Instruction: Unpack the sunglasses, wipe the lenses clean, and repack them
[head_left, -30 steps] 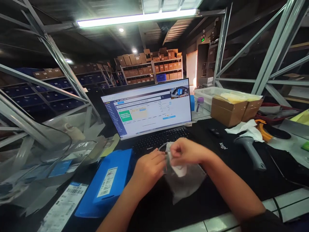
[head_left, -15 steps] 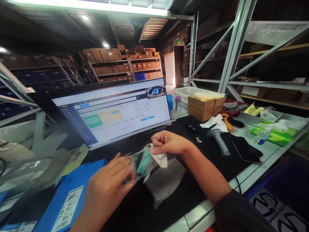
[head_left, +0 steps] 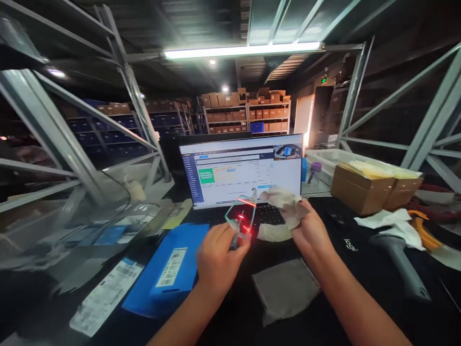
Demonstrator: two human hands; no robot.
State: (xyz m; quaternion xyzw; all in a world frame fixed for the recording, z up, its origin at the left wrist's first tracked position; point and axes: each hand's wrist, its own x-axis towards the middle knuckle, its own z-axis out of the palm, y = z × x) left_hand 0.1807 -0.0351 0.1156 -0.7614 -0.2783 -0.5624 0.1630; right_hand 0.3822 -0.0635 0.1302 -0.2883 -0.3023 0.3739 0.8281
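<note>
My left hand pinches a pair of glasses with a clear greenish frame, held up in front of the laptop. Red glints show on the frame. My right hand is closed on a crumpled white cloth, which touches the right side of the glasses. A grey pouch lies flat on the black mat below both hands.
A blue case with a label lies left of my hands, a barcode slip beside it. A handheld scanner, white tissue and cardboard boxes stand at the right. Metal racking frames both sides.
Both hands have risen from the mat with the glasses and cloth. The grey pouch now lies alone below them. The camera has swung back to the left.
</note>
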